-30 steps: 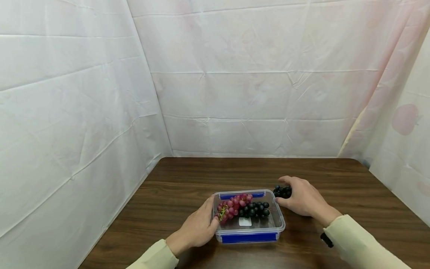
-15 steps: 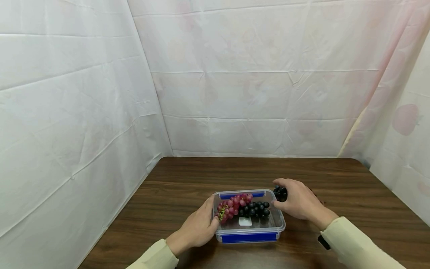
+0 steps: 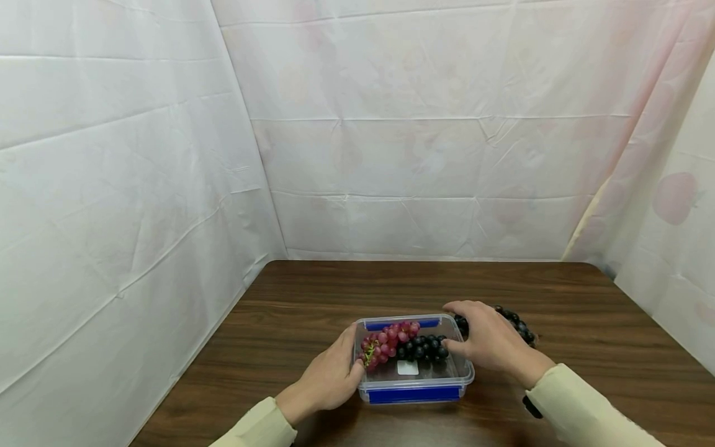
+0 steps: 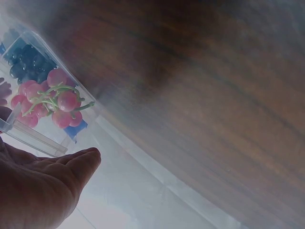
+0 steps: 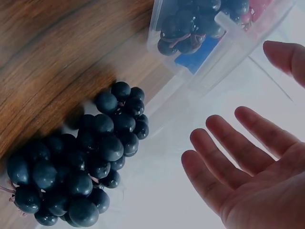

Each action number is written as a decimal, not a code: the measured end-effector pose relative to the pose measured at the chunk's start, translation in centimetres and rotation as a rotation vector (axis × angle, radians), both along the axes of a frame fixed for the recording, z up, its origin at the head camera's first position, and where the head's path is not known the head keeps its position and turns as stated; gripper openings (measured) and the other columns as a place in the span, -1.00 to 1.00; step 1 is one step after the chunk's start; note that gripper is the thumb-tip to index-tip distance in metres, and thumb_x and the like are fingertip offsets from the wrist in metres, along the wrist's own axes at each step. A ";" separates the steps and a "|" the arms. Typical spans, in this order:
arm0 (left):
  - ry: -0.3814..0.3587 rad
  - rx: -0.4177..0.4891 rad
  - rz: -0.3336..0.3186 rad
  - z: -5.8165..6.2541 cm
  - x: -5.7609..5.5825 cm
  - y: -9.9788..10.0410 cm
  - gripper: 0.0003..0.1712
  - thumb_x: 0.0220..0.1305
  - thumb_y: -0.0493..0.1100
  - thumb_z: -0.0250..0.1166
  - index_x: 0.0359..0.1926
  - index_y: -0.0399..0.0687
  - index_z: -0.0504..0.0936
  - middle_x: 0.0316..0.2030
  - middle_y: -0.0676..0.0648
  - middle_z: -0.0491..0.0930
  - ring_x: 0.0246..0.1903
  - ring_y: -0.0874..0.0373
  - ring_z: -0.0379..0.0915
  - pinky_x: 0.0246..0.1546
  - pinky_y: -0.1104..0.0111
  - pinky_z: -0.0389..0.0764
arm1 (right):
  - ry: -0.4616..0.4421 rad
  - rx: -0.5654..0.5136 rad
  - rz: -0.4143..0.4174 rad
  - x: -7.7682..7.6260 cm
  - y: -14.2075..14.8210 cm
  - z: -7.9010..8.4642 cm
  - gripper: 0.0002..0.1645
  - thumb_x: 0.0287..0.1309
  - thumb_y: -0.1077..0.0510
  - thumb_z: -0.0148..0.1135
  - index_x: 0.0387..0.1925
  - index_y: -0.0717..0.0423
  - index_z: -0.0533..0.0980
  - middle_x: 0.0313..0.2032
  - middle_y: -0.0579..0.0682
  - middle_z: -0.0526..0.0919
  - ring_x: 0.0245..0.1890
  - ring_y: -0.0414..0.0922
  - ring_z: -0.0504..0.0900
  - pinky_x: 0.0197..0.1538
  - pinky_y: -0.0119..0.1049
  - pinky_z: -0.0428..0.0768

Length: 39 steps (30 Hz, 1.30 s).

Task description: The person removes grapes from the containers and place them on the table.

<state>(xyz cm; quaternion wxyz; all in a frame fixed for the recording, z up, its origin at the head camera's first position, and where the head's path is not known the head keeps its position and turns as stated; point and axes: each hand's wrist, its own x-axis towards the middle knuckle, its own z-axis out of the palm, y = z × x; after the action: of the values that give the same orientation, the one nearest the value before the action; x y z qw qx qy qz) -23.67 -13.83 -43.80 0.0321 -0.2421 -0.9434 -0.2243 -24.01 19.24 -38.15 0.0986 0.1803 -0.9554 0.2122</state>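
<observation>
A clear plastic food container (image 3: 413, 386) with blue latches holds a bunch of red grapes (image 3: 385, 343) on its left and a bunch of black grapes (image 3: 418, 349) on its right. My left hand (image 3: 329, 375) rests along the container's left wall with fingers extended, its thumb near the front left corner. My right hand (image 3: 491, 338) is over the container's right rim, fingers spread and holding nothing. Another black grape bunch (image 5: 76, 167) lies on the table just right of the container. In the head view, the right hand hides the middle of that bunch.
A dark wood-grain table (image 3: 324, 292) carries everything. White cloth sheets (image 3: 391, 155) hang behind the table and at both sides. A white label (image 3: 408, 368) shows at the container's bottom. A dark wristband (image 3: 532, 406) shows below the right sleeve.
My right hand has moved left, from beside the container to over its right rim. More of the loose black grape bunch now shows right of it. My left hand and the container stay put.
</observation>
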 end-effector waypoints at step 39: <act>-0.011 0.002 -0.001 0.2 0.2 0.0 -0.16 0.46 -0.03 0.00 0.60 -0.32 -0.01 0.55 -0.30 0.11 0.50 -0.12 0.12 0.43 -0.02 0.28 | 0.161 0.052 0.146 0.7 -3.0 -0.3 -0.28 0.02 -0.10 0.59 0.22 -0.02 0.58 0.16 0.01 0.64 0.13 0.03 0.61 0.04 0.08 0.66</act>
<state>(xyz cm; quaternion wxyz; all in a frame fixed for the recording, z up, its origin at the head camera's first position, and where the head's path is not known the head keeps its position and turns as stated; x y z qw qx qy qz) -23.52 -13.82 -43.58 0.0272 -0.2412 -0.9433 -0.2265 -23.29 16.23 -38.47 0.1546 0.2682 -0.9339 0.1788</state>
